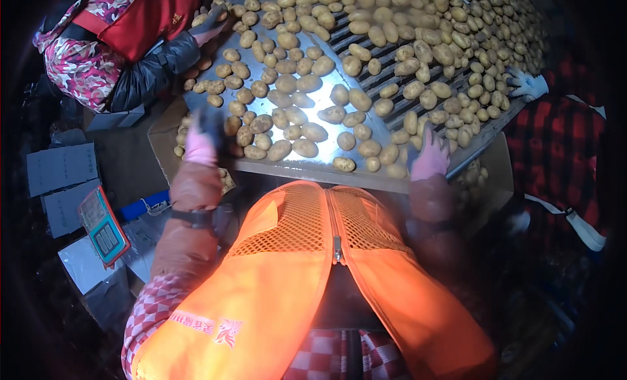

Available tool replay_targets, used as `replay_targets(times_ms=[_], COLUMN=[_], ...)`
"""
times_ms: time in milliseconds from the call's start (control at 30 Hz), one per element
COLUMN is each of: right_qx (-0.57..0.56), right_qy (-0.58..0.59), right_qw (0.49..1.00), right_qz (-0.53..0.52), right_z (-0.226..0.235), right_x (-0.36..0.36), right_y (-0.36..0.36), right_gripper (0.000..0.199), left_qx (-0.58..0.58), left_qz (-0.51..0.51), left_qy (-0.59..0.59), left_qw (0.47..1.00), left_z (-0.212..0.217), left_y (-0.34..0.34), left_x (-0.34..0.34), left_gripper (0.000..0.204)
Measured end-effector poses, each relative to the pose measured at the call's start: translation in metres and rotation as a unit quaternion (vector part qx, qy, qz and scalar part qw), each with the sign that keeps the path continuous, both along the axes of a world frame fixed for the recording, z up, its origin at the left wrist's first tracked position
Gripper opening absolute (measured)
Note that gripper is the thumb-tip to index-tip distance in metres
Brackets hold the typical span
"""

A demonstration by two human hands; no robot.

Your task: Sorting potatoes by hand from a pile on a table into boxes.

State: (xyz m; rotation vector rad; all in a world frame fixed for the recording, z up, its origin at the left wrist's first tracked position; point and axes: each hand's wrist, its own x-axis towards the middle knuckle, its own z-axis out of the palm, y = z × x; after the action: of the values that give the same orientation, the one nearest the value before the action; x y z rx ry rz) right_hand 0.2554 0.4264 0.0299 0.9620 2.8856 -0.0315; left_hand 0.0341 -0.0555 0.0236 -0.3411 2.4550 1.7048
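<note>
Many tan potatoes (304, 147) lie loose on a shiny metal sorting table (332, 171). My left hand (201, 145), in a pink and dark glove, is at the table's near left corner, beside the potatoes and above a cardboard box. Its fingers are smeared by motion, so whether they hold anything is unclear. My right hand (432, 154), gloved alike, rests at the table's near right edge. Its fingers are spread and reach up beside several potatoes, and no potato shows in its grip.
Dark slats (366, 66) run under the heaped potatoes at the back right. A co-worker's white-gloved hand (528, 84) is at the right edge; another person's dark sleeve (157, 69) reaches in from the left. A cardboard box (163, 141) and a scale (104, 230) stand at left.
</note>
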Motion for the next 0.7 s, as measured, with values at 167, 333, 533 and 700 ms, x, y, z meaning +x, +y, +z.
replay_targets(times_ms=[167, 333, 533, 700], right_qx=[-0.032, -0.278, -0.294, -0.111], right_qy=[-0.060, 0.153, 0.470, 0.395], right_qw=[0.997, 0.945, 0.832, 0.911], right_qz=[-0.042, -0.080, -0.024, 0.051], right_z=[0.002, -0.017, -0.027, -0.036], right_x=[-0.036, -0.033, 0.042, 0.070], right_y=[0.021, 0.054, 0.035, 0.021], right_gripper=[0.065, 0.057, 0.038, 0.035], left_qx=[-0.234, -0.343, -0.223, -0.292], left_qz=[-0.426, -0.474, -0.612, -0.645], left_qy=[0.295, 0.184, 0.225, 0.219], left_qw=[0.823, 0.790, 0.724, 0.672], left_z=[-0.018, 0.010, 0.030, 0.000], left_y=[0.167, 0.243, 0.242, 0.267], left_x=[0.029, 0.000, 0.045, 0.089], left_gripper=[0.055, 0.053, 0.046, 0.063])
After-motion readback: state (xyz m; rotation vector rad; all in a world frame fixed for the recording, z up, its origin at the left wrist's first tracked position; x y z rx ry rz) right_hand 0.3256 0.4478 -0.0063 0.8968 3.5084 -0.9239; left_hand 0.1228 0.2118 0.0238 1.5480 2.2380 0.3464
